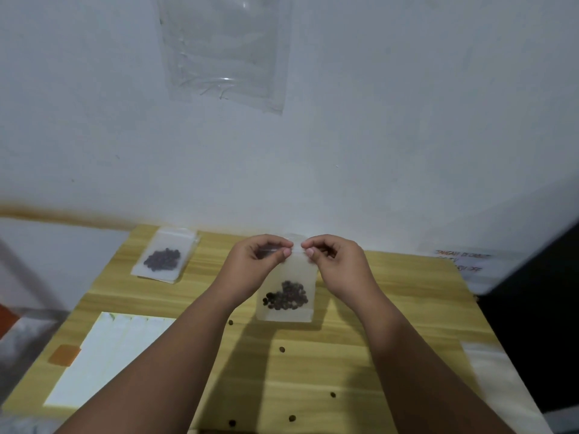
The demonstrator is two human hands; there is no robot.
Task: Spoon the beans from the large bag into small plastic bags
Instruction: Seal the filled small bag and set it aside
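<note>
From the head camera I see both hands raised over the middle of the wooden bench (pixel 391 308), meeting at the top edge of a small plastic bag (pixel 293 274). My left hand (pixel 257 264) has its thumb and forefinger pinched closed on the left part of the bag's mouth, the other fingers curled in. My right hand (pixel 336 261) does the same on the right part, thumb and forefinger pressed together on the strip, so the two pinches sit just beside each other. The bag hangs upright from that grip with its bottom edge at or just above the bench; I cannot tell whether it touches. A clump of dark beans (pixel 286 297) sits in its lower half.

On the far left of the bench lies a second small bag (pixel 164 256), flat, with its own dark beans inside, well apart from the hands. Nearer me on the left is a flat stack of white sheets (pixel 106 355) with an orange tab (pixel 64 355) at its left edge. A few loose beans (pixel 282 349) are scattered on the wood between my forearms. At the right edge there is something pale and plastic (pixel 492 380), too blurred to name. A clear plastic sheet (pixel 225 48) hangs on the white wall (pixel 407 120) above.
</note>
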